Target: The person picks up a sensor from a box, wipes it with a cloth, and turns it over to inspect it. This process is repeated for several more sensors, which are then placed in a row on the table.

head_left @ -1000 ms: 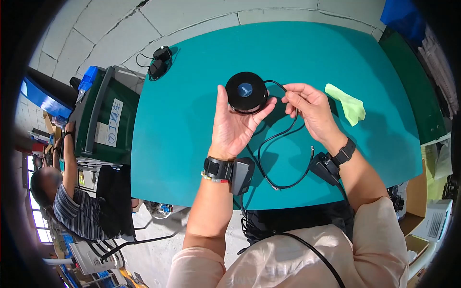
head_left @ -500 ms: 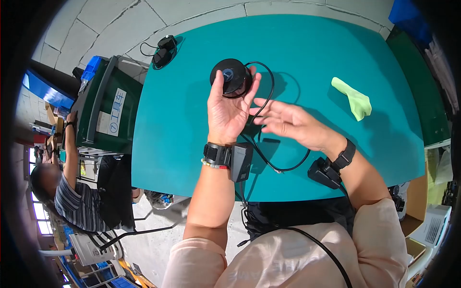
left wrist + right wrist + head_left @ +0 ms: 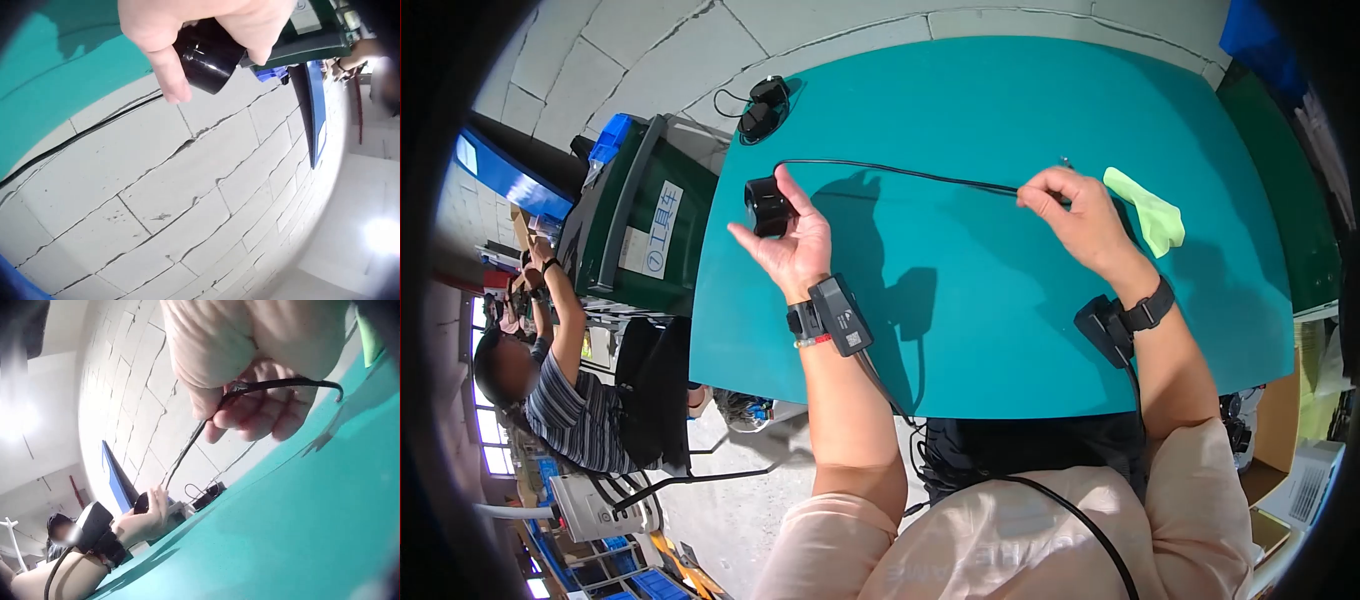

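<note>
My left hand (image 3: 798,248) grips a round black device (image 3: 768,207) above the left part of the green table (image 3: 960,300), thumb and fingers around its sides. In the left wrist view the device (image 3: 207,57) shows a glossy black side between the fingers. A thin black cable (image 3: 900,172) runs from it, nearly straight, to my right hand (image 3: 1082,218), which pinches it between thumb and curled fingers. In the right wrist view the cable (image 3: 187,447) passes through the right fingers, and its loose end (image 3: 338,394) sticks out past the hand.
A light green cloth (image 3: 1148,212) lies right of my right hand. A black item with a coiled cord (image 3: 762,112) rests at the table's far left corner. Beyond the left edge stand a dark green tool cart (image 3: 640,220) and a person in a striped shirt (image 3: 580,410).
The left hand has moved left with the device and turned it on its side. The right hand let go of the cable, took hold again and moved right, and the looped cable is now stretched.
</note>
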Demonstrator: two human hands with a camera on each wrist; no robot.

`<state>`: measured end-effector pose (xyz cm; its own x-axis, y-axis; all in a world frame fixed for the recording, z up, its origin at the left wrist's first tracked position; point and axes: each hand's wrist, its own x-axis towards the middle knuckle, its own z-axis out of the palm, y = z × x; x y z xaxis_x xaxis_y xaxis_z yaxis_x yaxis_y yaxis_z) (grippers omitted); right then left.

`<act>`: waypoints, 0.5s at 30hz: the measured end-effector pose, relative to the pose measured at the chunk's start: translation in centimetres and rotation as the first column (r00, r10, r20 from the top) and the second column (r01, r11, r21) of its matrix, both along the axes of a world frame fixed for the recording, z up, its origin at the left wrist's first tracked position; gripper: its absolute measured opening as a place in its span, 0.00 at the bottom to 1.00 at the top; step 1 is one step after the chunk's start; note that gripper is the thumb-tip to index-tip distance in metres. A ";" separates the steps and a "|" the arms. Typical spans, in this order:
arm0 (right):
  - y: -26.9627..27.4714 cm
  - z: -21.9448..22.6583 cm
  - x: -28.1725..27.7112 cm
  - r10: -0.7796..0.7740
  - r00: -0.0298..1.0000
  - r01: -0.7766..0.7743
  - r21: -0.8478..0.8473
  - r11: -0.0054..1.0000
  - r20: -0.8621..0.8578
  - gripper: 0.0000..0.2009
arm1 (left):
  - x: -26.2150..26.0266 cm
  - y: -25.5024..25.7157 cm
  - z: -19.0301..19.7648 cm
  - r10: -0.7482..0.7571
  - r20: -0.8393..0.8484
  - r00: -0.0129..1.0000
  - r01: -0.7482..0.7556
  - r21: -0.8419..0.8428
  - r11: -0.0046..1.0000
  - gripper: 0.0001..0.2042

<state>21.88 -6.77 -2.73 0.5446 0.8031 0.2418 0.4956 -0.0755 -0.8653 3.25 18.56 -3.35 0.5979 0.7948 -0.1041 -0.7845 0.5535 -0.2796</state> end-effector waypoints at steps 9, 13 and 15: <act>-0.8 1.3 -1.1 -0.284 0.673 0.297 0.102 0.949 0.683 0.03 | 0.9 -3.4 2.1 -0.031 -0.273 0.961 0.164 0.478 0.863 0.34; -0.6 1.3 -0.6 -0.342 0.917 0.338 0.056 0.940 0.205 0.04 | 0.1 -1.8 -0.3 -0.461 -0.071 0.884 0.399 0.627 0.669 0.32; 0.1 -0.4 0.9 -0.311 0.947 0.320 0.172 0.932 -0.078 0.06 | 0.9 -2.8 0.6 -0.505 -0.162 0.848 0.458 0.704 0.543 0.28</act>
